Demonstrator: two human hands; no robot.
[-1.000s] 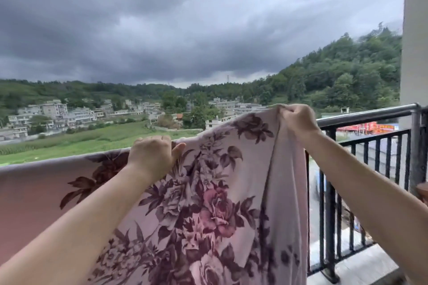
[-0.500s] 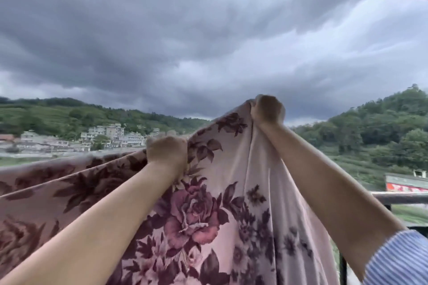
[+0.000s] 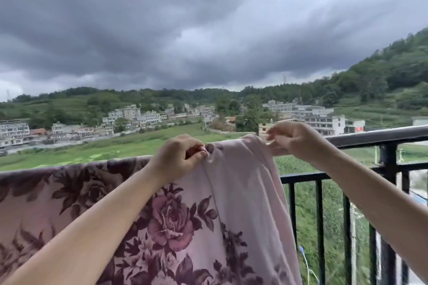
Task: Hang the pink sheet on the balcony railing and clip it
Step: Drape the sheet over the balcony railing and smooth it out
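Pink sheet (image 3: 234, 196) drapes the railing (image 3: 375, 135), its top edge pinched by left hand (image 3: 179, 157) and right hand (image 3: 295, 140).

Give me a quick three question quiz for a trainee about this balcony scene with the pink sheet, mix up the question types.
1. True or false: the pink sheet is draped over the balcony railing.
2. Which hand grips the sheet's plain pink corner nearest the bare rail? A) left hand B) right hand
3. Fill in: the sheet's print shows dark pink ____.

Key: 1 true; 2 B; 3 roses (flowers).
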